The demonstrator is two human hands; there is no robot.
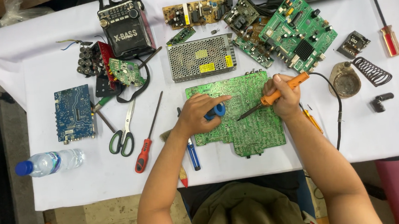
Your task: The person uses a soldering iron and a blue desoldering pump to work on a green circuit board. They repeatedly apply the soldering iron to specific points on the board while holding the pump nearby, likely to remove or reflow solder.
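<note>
**Soldering iron working the underside of a green board**

The right hand [285, 99] is closing its fingers [272, 86] around the orange handle of a soldering iron [273, 96], holding it like a pen and angling the dark tip down and to the left onto the large green circuit board [252, 127]. The left hand [197, 114] is curling its fingers [210, 99] over a small blue spool [218, 110], pressing it against the board just left of the tip; whether a strand is being fed from it is too small to tell.

The board is lying flat, solder side up, in the middle of the white surface [379, 132], directly in front of the person. The iron's black cord [337, 111] is looping off to the right, passing near a round, dirty tip-cleaning pot [345, 80] and a coiled wire iron stand [372, 71].

To do this well, I judge that the tip should be resting steadily on a single joint, with the left hand bracing the board so it is not sliding, and the cord staying free of the forearm.

Further out, a perforated metal power supply [201, 57] is sitting just above the board, scissors [124, 133] and a red-handled screwdriver [147, 139] are lying to the left, and a blue board [73, 113] and water bottle [48, 162] are near the left edge.
</note>
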